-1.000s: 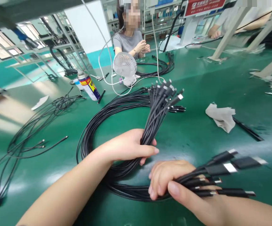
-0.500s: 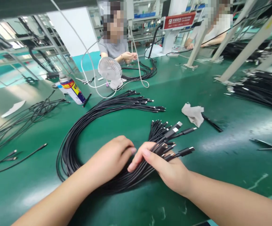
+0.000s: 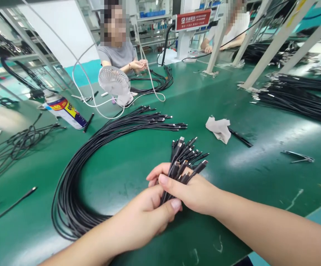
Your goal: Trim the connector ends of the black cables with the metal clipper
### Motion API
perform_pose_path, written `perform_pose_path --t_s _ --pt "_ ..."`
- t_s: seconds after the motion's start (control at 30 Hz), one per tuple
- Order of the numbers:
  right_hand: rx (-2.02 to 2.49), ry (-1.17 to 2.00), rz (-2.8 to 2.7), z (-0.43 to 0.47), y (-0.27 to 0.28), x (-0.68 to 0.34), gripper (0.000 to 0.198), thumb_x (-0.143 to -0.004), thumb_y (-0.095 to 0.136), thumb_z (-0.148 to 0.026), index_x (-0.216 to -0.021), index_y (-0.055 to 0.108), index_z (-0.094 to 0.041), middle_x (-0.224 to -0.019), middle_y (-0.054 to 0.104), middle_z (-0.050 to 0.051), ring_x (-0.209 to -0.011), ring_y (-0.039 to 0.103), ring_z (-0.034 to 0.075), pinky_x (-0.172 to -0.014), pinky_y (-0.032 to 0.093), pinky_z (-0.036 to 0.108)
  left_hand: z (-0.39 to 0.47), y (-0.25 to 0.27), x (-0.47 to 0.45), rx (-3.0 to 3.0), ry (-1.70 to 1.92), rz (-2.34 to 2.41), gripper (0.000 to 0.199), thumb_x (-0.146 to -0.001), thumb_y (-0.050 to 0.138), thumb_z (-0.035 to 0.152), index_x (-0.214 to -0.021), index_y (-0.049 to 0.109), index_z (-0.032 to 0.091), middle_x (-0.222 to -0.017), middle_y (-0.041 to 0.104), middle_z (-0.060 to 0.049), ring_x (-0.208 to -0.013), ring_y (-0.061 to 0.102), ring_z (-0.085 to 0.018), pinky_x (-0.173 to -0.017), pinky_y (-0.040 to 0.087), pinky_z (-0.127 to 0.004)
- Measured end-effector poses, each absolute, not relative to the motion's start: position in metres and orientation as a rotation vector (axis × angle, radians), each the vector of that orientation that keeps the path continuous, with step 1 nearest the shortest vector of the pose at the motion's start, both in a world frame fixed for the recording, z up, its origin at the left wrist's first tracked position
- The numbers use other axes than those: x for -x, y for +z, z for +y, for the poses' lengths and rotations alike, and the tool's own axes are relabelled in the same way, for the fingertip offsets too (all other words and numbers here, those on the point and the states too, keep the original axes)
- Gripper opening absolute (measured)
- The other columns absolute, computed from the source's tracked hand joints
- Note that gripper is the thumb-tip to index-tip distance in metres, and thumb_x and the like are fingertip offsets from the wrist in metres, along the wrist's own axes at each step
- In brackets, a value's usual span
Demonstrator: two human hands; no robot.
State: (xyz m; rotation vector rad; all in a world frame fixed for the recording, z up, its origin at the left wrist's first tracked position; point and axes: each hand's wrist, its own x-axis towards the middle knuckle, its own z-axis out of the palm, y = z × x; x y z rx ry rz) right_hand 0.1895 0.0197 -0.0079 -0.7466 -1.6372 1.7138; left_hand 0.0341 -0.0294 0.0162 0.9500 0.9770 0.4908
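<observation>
A thick bundle of black USB cables [image 3: 74, 170] curves in a C across the green table. Its near end, with many metal-tipped plugs, rises between my two hands. My right hand [image 3: 188, 188] is closed around the cables just below the plugs, thumb across the front. Right beside it, my left hand [image 3: 152, 210] wraps the same bundle a little lower, its thumb touching the cables. The far cable ends [image 3: 174, 125] lie loosely fanned on the table behind the hands. My left fingers are partly hidden behind the bundle.
A white fan [image 3: 114, 81] and a spray can [image 3: 66, 111] stand at the back left. Loose cables [image 3: 24, 144] lie at left. At right are a crumpled cloth [image 3: 218, 129], a black pen [image 3: 240, 137], tweezers [image 3: 297, 156] and more cable bundles [image 3: 296, 96]. Two people sit opposite.
My left hand has moved from resting over the bundle to gripping it beside my right hand. The plug ends are gathered more upright. The view has shifted slightly right.
</observation>
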Motion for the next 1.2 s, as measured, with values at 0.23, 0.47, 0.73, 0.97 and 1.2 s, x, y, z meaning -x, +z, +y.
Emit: perform_pose_path --t_s 0.23,0.47,0.73,0.97,1.2 --pt "0.807 1.812 -1.362 0.024 -0.015 -0.185 0.047 -0.089 0.065 -0.056 -0.120 0.062 -0.020 -0.102 0.074 0.006 -0.081 0.072 0.016 -0.074 0.061 0.031 -0.026 -0.004 -0.026 -0.708 0.596 0.913 0.044 -0.080 0.073 0.060 -0.082 0.060 0.017 -0.048 0.046 0.010 -0.035 0.027 -0.003 -0.037 0.025 -0.016" --pt "0.862 1.940 -1.366 0.021 -0.009 -0.188 0.036 -0.094 0.062 -0.044 -0.121 0.068 -0.021 -0.106 0.079 0.010 -0.078 0.075 0.018 -0.060 0.060 0.028 -0.020 -0.001 -0.031 -0.686 0.567 0.925 0.047 -0.069 0.084 0.057 -0.079 0.075 0.012 -0.067 0.074 -0.006 -0.059 0.069 -0.014 -0.061 0.055 -0.024" --pt "0.847 1.816 -1.320 0.028 -0.007 -0.192 0.057 -0.085 0.061 -0.070 -0.114 0.073 -0.022 -0.103 0.079 0.009 -0.088 0.077 0.023 -0.076 0.064 0.036 -0.020 -0.009 -0.030 -0.575 0.805 0.811 0.032 -0.077 0.083 0.043 -0.082 0.070 0.014 -0.068 0.077 -0.004 -0.044 0.063 -0.012 -0.040 0.047 -0.019" --pt "1.008 1.431 -1.561 0.029 0.005 -0.197 0.039 -0.092 0.062 -0.057 -0.083 0.077 -0.022 -0.073 0.075 0.002 -0.075 0.073 0.018 -0.073 0.060 0.029 -0.021 -0.016 -0.026 -0.513 0.847 0.679 0.025 -0.085 0.078 0.037 -0.090 0.070 0.014 -0.074 0.080 -0.005 -0.054 0.074 -0.014 -0.049 0.058 -0.019" --pt "1.075 1.513 -1.615 0.035 0.006 -0.201 0.022 -0.093 0.063 -0.035 -0.082 0.074 -0.020 -0.076 0.075 0.003 -0.075 0.072 0.019 -0.070 0.059 0.029 -0.019 -0.012 -0.027 -0.574 0.890 0.808 0.031 -0.082 0.080 0.041 -0.090 0.069 0.013 -0.076 0.080 -0.006 -0.042 0.065 -0.008 -0.036 0.043 -0.011"
